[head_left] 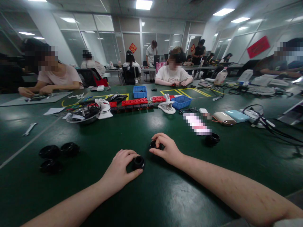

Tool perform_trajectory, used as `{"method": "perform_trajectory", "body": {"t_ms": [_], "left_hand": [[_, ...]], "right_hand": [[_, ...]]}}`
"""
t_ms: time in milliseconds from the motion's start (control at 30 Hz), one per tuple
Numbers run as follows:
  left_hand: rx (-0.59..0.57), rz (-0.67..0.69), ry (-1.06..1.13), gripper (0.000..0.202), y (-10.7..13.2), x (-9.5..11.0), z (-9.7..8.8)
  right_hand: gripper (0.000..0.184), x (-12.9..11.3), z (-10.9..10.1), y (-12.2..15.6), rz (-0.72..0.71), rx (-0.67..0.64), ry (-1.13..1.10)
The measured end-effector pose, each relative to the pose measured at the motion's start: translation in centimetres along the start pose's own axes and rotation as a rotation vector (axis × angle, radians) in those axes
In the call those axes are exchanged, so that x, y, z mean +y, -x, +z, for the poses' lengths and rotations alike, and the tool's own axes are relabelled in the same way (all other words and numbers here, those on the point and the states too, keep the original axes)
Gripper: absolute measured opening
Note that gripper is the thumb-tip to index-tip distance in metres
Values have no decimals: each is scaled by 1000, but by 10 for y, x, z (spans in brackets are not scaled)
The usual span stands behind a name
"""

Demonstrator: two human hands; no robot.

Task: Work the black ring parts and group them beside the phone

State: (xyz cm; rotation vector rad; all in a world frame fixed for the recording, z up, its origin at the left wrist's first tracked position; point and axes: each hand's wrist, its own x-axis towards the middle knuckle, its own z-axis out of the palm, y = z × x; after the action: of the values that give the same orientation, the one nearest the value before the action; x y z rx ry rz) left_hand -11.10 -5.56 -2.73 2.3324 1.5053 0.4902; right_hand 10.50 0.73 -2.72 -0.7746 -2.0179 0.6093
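My left hand is curled around a black ring-shaped part that sits on the green tabletop, its round opening facing up. Fingers lie along its far side and the thumb along its near side. To the right and slightly farther off, my right hand grips another black round part, mostly covered by the fingers and thumb. Three similar black parts stand grouped at the left: one at the back left, one beside it and one in front. A single black part rests at the right.
Across the table's middle run red power strips, with blue bins and a white clip-on stand. A metal bowl and a wrench lie left. Power banks and cables lie right. Several people sit beyond.
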Motion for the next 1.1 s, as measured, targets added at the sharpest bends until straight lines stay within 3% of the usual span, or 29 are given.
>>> {"method": "perform_trajectory", "body": {"t_ms": [133,400,667,900,1100], "left_hand": [[-5,-23,24,30,0,1,0],[1,-27,29,31,-1,2,1],[-8,-18,15,32,0,1,3],[8,-2,-26,32,1,0,2],[4,-19,-48,34,1,-4,3]], "right_hand": [[21,-3,-1,3,-22,-79,20],[4,3,-4,0,18,-117,111],[33,4,1,1,1,-198,232],[22,3,1,0,-43,-369,302],[17,5,-2,-3,-66,-414,342]]}}
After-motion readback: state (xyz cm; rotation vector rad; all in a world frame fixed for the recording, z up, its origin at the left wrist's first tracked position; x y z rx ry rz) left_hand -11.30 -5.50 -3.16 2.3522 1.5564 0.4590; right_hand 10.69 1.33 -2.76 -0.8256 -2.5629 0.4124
